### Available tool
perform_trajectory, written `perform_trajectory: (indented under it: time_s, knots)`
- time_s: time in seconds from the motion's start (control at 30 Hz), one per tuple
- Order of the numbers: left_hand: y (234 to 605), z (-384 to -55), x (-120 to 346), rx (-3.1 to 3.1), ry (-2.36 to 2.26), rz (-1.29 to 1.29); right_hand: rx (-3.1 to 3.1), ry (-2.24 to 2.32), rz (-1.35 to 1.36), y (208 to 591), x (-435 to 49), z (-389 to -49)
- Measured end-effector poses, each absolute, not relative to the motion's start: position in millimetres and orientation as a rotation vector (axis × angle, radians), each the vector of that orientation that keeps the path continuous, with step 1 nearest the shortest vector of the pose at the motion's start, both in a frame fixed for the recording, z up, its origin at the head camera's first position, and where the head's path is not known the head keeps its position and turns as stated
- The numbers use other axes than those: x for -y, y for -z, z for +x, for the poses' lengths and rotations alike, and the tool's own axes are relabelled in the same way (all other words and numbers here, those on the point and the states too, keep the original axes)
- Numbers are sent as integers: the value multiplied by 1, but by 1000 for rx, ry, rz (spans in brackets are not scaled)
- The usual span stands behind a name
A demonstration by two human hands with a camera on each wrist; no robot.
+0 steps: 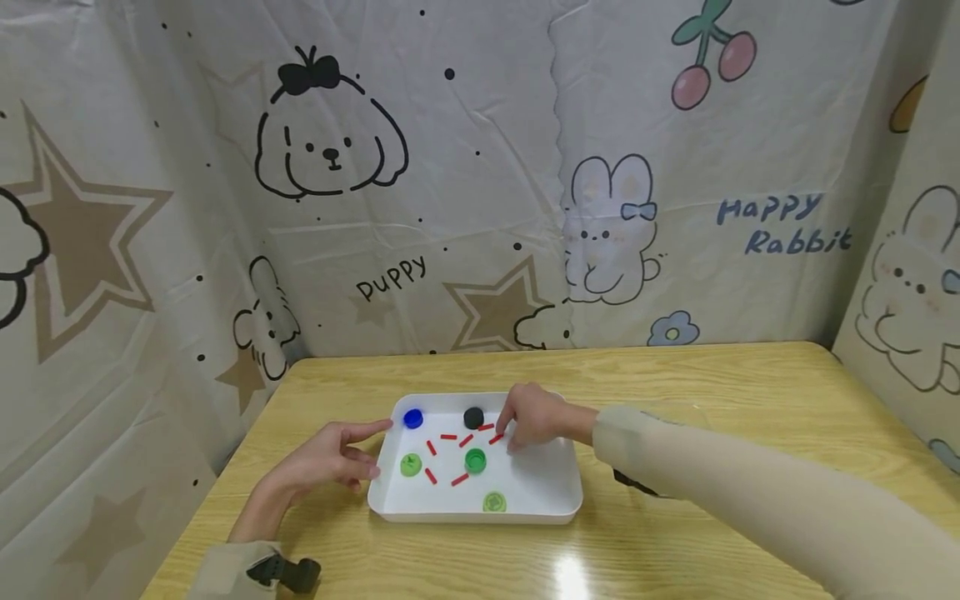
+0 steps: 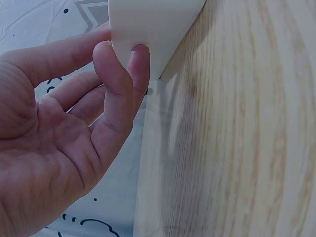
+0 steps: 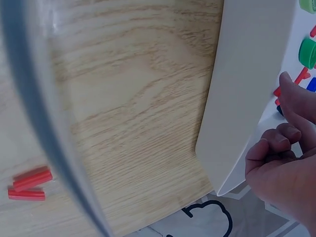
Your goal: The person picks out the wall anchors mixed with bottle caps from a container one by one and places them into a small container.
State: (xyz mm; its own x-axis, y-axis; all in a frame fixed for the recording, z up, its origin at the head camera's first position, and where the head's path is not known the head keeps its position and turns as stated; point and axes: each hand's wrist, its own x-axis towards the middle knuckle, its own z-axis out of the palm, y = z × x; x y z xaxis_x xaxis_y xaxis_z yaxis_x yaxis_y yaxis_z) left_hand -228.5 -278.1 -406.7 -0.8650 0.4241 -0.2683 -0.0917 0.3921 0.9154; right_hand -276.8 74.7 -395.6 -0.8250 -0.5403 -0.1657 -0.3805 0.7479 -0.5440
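A white tray (image 1: pixel 540 492) holds several short red sticks (image 1: pixel 448 437). Among them lie a blue cap (image 1: pixel 413 418), a black cap (image 1: pixel 473 417), a green cap (image 1: pixel 476 461) and two light green round pieces (image 1: pixel 410 464). My left hand (image 1: pixel 333 457) touches the tray's left end with spread fingertips; the left wrist view shows them against the outer wall. Over the tray's right half, my right hand (image 1: pixel 534 417) points index finger and thumb down, slightly apart, beside a red stick (image 1: pixel 496 439). Its other fingers are curled in, and no held object shows.
The tray stands on a wooden table (image 1: pixel 360 550) before a printed curtain (image 1: pixel 480 167). Right of the tray, partly behind my right sleeve, is a clear container (image 1: pixel 697 410). More red sticks (image 3: pixel 32 178) show beyond its blurred rim in the right wrist view.
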Motion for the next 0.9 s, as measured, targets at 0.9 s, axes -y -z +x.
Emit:
perform_trajectory:
  time_s: [0.9]
  knots:
    - [407, -228, 279, -2165, -1509, 300, -2659, 910, -473, 407, -71, -275]
